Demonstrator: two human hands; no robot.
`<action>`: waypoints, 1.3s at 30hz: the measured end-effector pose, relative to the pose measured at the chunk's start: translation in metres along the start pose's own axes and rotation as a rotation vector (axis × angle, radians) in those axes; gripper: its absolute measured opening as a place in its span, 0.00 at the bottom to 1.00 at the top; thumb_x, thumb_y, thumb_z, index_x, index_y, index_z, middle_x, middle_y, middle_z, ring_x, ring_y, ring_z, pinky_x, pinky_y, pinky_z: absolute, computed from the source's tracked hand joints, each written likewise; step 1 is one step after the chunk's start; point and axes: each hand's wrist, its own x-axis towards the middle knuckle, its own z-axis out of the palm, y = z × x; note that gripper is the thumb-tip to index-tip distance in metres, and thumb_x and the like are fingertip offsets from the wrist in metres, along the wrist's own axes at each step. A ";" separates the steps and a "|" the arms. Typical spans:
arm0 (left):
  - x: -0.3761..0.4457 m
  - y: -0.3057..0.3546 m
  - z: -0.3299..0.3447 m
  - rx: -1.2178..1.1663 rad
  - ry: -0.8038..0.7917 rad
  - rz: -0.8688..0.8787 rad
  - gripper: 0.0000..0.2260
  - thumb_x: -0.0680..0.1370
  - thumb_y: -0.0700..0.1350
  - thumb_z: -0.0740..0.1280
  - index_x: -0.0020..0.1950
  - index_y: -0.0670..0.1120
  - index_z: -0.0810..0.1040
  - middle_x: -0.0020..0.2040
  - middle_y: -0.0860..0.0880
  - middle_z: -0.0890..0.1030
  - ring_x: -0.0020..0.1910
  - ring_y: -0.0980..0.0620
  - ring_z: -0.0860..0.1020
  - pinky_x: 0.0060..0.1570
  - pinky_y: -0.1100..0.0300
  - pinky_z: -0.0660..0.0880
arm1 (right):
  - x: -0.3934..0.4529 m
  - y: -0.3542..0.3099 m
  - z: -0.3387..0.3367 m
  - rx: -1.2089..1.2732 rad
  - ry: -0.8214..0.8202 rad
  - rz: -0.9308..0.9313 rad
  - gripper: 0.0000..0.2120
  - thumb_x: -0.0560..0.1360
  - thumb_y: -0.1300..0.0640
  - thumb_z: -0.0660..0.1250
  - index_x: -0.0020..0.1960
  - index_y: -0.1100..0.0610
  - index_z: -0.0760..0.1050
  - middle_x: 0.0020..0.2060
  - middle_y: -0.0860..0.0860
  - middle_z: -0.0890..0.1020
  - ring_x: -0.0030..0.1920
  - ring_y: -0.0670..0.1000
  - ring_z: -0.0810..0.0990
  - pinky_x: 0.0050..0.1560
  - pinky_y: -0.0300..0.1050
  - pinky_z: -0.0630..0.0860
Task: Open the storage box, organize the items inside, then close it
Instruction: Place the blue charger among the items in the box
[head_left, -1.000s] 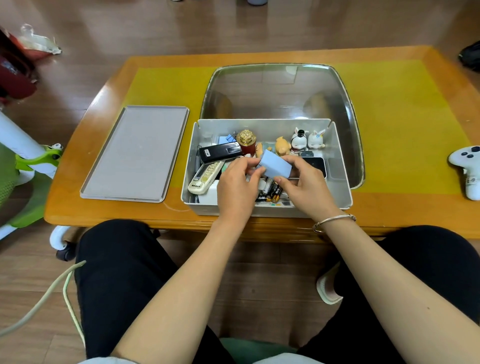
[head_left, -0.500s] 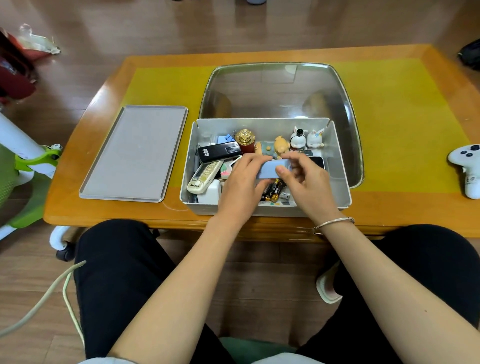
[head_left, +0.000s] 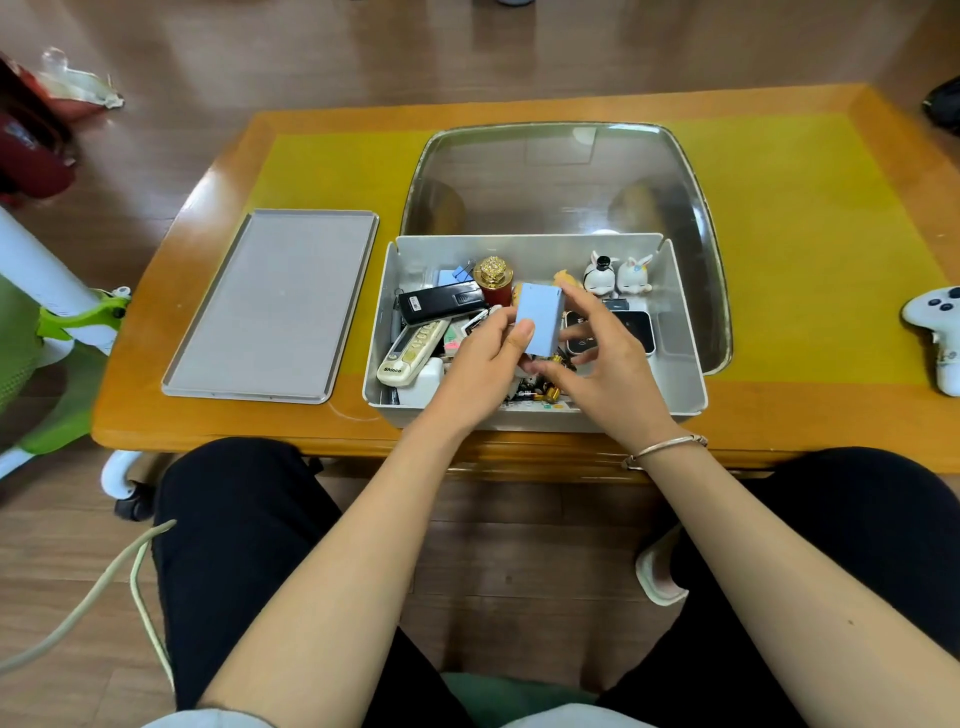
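Above the open storage box (head_left: 535, 415) on the desk (head_left: 810, 244), a blue block (head_left: 540, 322) is pinched upright by the left hand (head_left: 483, 364); the right hand (head_left: 605, 374), loosely spread, is cupped beside it. A free gap should be chosen, then the block lowered flat.

blue block (head_left: 540, 318) raised, now upright (was flat 0.5 s ago) | L hand (head_left: 485, 364) grips | R hand (head_left: 602, 371) fingers loosened

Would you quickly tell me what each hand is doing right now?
Left hand: grips the blue box, thumb on its front.
Right hand: open, fingers relaxed beside the blue box; contact cannot be told.
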 end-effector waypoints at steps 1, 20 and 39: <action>0.000 0.001 0.000 -0.014 -0.013 -0.006 0.12 0.83 0.47 0.57 0.63 0.43 0.72 0.47 0.51 0.79 0.38 0.63 0.78 0.36 0.69 0.73 | 0.000 0.000 -0.001 0.010 0.012 -0.004 0.37 0.69 0.54 0.75 0.72 0.49 0.60 0.64 0.49 0.73 0.51 0.41 0.76 0.44 0.29 0.75; 0.000 0.000 0.002 0.050 -0.142 -0.042 0.13 0.81 0.55 0.59 0.61 0.50 0.73 0.48 0.54 0.82 0.46 0.59 0.80 0.47 0.63 0.74 | -0.003 0.002 -0.021 -0.091 -0.034 -0.053 0.31 0.65 0.58 0.75 0.66 0.57 0.68 0.57 0.52 0.73 0.53 0.46 0.74 0.51 0.28 0.72; 0.058 0.023 0.049 0.833 -0.770 0.167 0.08 0.74 0.46 0.70 0.52 0.54 0.82 0.44 0.56 0.80 0.46 0.54 0.78 0.45 0.59 0.75 | -0.003 0.042 -0.057 -0.279 0.188 0.114 0.33 0.65 0.57 0.76 0.67 0.56 0.66 0.60 0.53 0.73 0.57 0.36 0.64 0.57 0.20 0.60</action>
